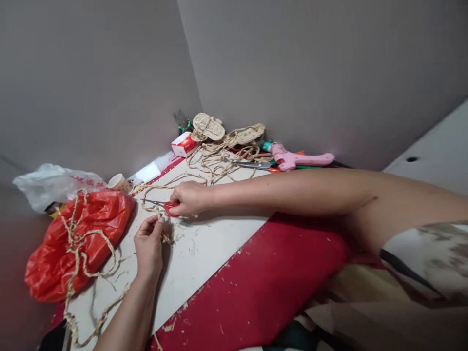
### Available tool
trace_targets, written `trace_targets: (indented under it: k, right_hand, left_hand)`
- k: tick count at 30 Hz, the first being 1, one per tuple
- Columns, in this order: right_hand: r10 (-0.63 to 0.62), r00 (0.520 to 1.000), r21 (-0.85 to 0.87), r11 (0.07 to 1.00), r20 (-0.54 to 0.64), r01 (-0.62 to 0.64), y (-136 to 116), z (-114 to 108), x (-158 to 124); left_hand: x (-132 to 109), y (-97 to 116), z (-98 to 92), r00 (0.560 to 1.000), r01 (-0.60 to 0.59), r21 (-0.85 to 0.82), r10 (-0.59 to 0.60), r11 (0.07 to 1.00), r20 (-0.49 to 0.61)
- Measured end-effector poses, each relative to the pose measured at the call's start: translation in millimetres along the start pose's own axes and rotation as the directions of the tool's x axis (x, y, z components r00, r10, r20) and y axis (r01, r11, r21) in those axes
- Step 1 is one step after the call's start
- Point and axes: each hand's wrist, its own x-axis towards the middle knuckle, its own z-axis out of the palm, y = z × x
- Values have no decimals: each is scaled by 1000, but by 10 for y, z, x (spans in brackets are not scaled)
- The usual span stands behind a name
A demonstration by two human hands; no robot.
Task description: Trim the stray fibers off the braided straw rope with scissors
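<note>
My right hand (190, 197) is closed round the red handles of a small pair of scissors (169, 208), whose blades point left over the white board. Just below the blades, my left hand (149, 239) pinches a piece of twisted straw rope (166, 238) between thumb and fingertips. A strand of the same rope (146, 204) loops up beside the blades. Whether the blades touch the rope I cannot tell. More straw rope (76, 243) trails over a red plastic bag (91, 229) and down past my left forearm.
Woven straw soles (208, 127) and tangled rope lie at the back, by a red and white box (185, 144). A pink glue gun (303, 159) and larger scissors (256, 165) lie beyond my right arm. A paper cup (119, 182) stands left; straw scraps litter the red cloth (234, 282).
</note>
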Motion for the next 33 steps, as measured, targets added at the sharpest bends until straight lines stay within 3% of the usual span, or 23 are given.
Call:
trace_targets:
  k: [5, 11, 19, 26, 33]
  right_hand:
    - [65, 992, 164, 985, -112, -46, -290, -96, -182]
    - [128, 977, 500, 866, -169, -27, -474, 233, -334]
    - [112, 962, 508, 861, -248, 31, -193, 561, -367]
    - [198, 916, 584, 810, -349, 48, -78, 561, -291]
    - [193, 910, 568, 821, -367, 54, -69, 544, -334]
  left_hand:
    - [42, 18, 17, 996, -70, 26, 68, 997, 58]
    - [129, -33, 6, 974, -196, 43, 189, 980, 125]
    - [52, 79, 92, 950, -284, 179, 252, 942, 182]
    - [-53, 168, 309, 912, -394, 330, 321, 858, 255]
    - [-59, 109, 342, 878, -470, 406, 370, 784, 303]
